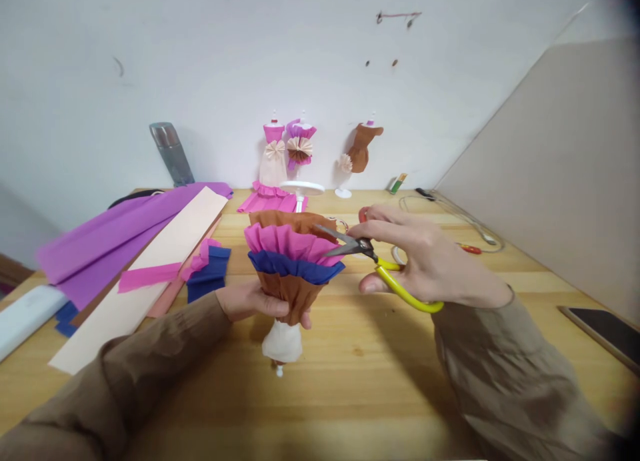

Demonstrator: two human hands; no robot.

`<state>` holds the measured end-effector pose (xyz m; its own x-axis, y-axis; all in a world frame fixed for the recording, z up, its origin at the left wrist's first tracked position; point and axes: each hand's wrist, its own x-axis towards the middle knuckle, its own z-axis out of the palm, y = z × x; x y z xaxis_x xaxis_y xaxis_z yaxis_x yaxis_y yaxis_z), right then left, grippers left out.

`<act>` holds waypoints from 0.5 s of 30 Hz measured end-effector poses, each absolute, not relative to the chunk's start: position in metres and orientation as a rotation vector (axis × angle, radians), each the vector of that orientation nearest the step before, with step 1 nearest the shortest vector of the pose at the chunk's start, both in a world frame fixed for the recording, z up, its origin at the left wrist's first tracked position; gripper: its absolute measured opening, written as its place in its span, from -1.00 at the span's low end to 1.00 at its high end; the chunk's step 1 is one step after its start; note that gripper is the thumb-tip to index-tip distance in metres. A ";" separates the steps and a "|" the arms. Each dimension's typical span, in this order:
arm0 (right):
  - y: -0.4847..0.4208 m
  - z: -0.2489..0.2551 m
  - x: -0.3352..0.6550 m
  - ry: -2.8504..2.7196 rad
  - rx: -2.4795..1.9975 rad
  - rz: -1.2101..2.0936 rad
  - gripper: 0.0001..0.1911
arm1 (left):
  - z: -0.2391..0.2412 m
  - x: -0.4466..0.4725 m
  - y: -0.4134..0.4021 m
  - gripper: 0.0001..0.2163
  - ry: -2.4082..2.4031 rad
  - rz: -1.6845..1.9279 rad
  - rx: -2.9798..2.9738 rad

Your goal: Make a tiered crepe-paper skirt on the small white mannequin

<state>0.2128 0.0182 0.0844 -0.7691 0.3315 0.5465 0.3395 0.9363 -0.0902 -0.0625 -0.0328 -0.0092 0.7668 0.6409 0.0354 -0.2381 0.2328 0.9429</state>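
My left hand (253, 301) is closed around the waist of a small mannequin (283, 344), held upside down, whose crepe paper skirt (293, 257) fans upward in brown, blue and pink layers. My right hand (425, 257) grips yellow-handled scissors (380, 264). Their blades are slightly apart at the pink ruffle on the skirt's right edge.
Purple, cream, pink and blue paper sheets (150, 241) lie at the left. Three dressed mini mannequins (300, 151) stand at the back wall beside a grey bottle (171, 153). A phone (605, 331) rests at the right edge, cables (460, 214) behind my right hand. A panel leans at right.
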 end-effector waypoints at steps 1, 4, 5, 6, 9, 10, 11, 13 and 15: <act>0.018 0.084 0.212 -2.514 -0.469 -0.036 -0.41 | -0.009 -0.063 -0.033 -0.40 0.407 0.625 1.191; 0.017 0.084 0.211 -2.518 -0.443 -0.060 -0.42 | -0.011 -0.065 -0.032 -0.44 0.453 0.602 1.215; 0.017 0.084 0.211 -2.520 -0.442 -0.057 -0.42 | -0.011 -0.065 -0.032 -0.47 0.471 0.580 1.233; 0.016 0.084 0.211 -2.521 -0.443 -0.052 -0.42 | -0.011 -0.066 -0.032 -0.49 0.488 0.562 1.250; 0.015 0.085 0.211 -2.533 -0.450 -0.023 -0.43 | -0.011 -0.067 -0.031 -0.47 0.514 0.534 1.273; 0.015 0.086 0.211 -2.534 -0.449 -0.011 -0.43 | -0.010 -0.067 -0.031 -0.46 0.518 0.537 1.270; 0.015 0.086 0.212 -2.533 -0.445 -0.001 -0.43 | -0.010 -0.067 -0.031 -0.44 0.522 0.540 1.268; 0.016 0.085 0.212 -2.523 -0.436 0.010 -0.43 | -0.008 -0.066 -0.031 -0.45 0.523 0.543 1.271; 0.015 0.085 0.213 -2.512 -0.419 0.011 -0.45 | -0.007 -0.065 -0.032 -0.47 0.503 0.549 1.267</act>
